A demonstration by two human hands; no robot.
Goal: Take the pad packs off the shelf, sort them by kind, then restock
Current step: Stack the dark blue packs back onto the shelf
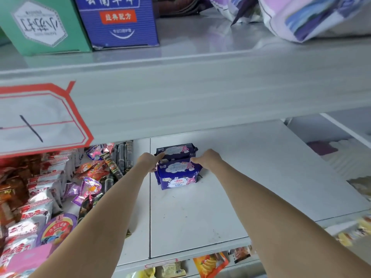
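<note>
Dark blue pad packs with pink and white print stand upright on the white middle shelf [230, 187]. The front pack [178, 175] faces me, and a second pack [174, 150] stands just behind it. My left hand [149, 160] holds the packs from the left side, fingers reaching toward the gap between them. My right hand [206, 159] grips the right upper edge of the front pack. Both forearms stretch in from the bottom of the view.
Snack packets [50, 189] crowd the left part of the same shelf. The upper shelf's edge [200, 97] hangs overhead with a red-framed price tag [38, 119], a green box [40, 25], a blue box [118, 21] and soft purple packs [313, 15]. More snacks sit below.
</note>
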